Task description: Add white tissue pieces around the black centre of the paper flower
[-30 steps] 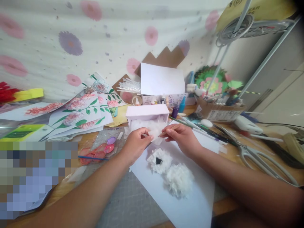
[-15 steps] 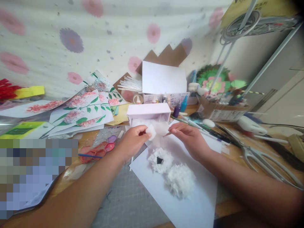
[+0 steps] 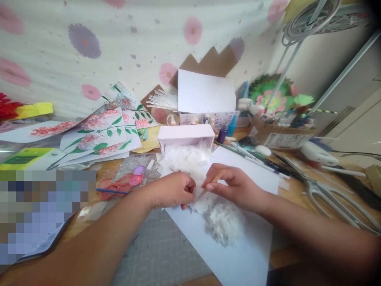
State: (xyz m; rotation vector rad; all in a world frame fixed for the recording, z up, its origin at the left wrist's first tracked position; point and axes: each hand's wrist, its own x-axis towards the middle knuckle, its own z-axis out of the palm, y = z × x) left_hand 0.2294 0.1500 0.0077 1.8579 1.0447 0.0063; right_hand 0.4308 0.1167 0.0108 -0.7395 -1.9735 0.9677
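Observation:
My right hand (image 3: 232, 180) pinches a thin wooden stick (image 3: 219, 175), its tip slanting down to the left. Close beside it, my left hand (image 3: 175, 188) is closed with the fingers curled in; what they hold is hidden. Both hands are over a white ruffled paper flower (image 3: 200, 205), mostly covered by them. A second, fuller white paper ball (image 3: 225, 223) rests just in front, on a white sheet (image 3: 238, 258). Behind the hands, loose white tissue pieces (image 3: 187, 157) spill from a small open white box (image 3: 186, 133).
Large scissors (image 3: 330, 194) and several pens lie at right. A cardboard box (image 3: 279, 133) of tools stands behind them. Paint bottles (image 3: 231, 125) line the back. Flower paintings (image 3: 98, 135) and red-pink plastic pieces (image 3: 119, 186) lie left. A grey cutting mat (image 3: 149, 246) is underneath.
Both hands have come down and nearer from the tissue pile to the ruffled flower. The white tissue square seen in my left hand is now out of sight. The stick stays in my right hand.

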